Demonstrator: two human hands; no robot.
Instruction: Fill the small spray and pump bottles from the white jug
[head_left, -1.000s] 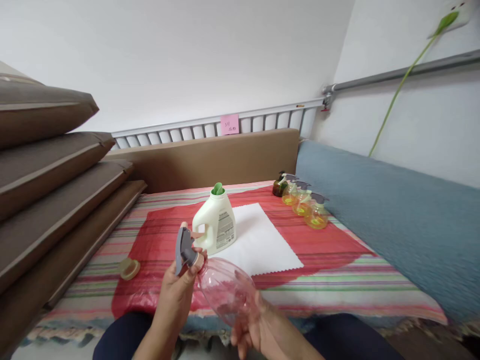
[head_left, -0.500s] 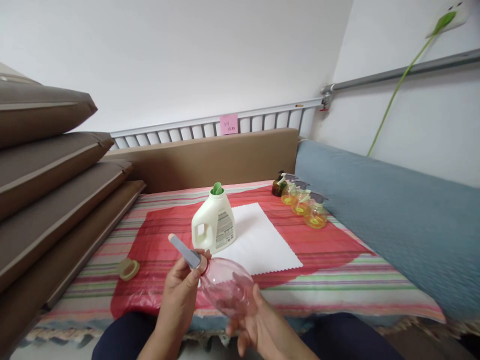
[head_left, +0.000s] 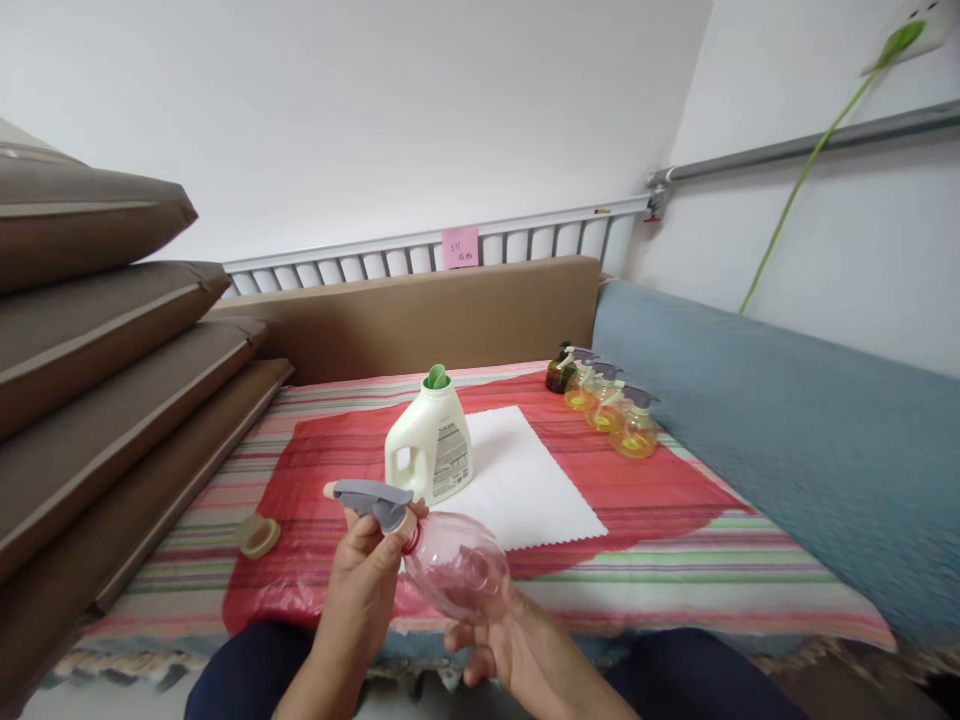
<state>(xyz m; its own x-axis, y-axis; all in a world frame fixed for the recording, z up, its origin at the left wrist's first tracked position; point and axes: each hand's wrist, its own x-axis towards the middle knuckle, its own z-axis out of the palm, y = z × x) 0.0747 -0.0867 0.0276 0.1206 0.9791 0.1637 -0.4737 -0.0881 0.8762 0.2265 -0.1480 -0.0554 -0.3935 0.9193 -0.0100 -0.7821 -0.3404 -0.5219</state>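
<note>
A clear pink spray bottle [head_left: 456,565] is held tilted on its side between my two hands, near the front edge of the striped cloth. Fingers of my left hand [head_left: 369,570] are closed round its neck, just below the grey trigger head [head_left: 375,497], whose nozzle points left. My right hand [head_left: 517,640] cups the bottle's base, with several fingers curled underneath. Just beyond the bottle stands an upright pale-green detergent jug [head_left: 431,445], its mouth uncapped and a green spout showing inside. A white scalloped sheet [head_left: 517,480] lies under and beside the jug.
Several pump or spray bottles with yellow liquid [head_left: 634,435] and one dark bottle [head_left: 559,372] line the right back. A pale round cap [head_left: 257,537] lies left on the red plastic sheet [head_left: 300,490]. Brown cushions [head_left: 112,370] stack at left; a blue padded side [head_left: 750,420] rises at right.
The pink spray bottle has turned about its length, so the trigger head now shows side-on and lies more level. My right hand has shifted slightly around the base.
</note>
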